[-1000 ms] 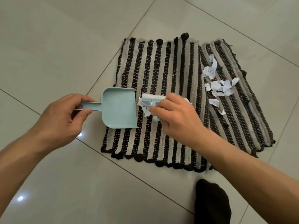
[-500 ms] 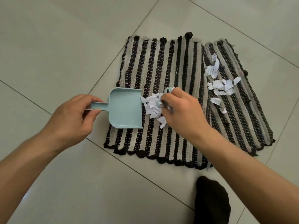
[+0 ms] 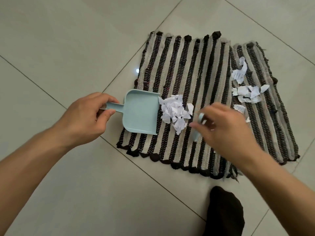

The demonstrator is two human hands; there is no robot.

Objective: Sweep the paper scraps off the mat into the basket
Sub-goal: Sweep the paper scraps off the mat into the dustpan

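Left hand point(image 3: 85, 116) grips dustpan point(image 3: 140, 113) handle at scrap pile point(image 3: 175, 113) on striped mat point(image 3: 196, 68); right hand point(image 3: 226, 132) holds blurred brush point(image 3: 197, 126).

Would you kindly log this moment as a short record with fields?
left hand: grips the dustpan handle
dustpan: empty, mouth at the near pile, on the mat's left edge
right hand: holds the brush, blurred
brush: right of the near pile
near pile: scraps on the mat
far scraps: scattered toward the mat's right side
mat: striped, on tiled floor
basket: not in view
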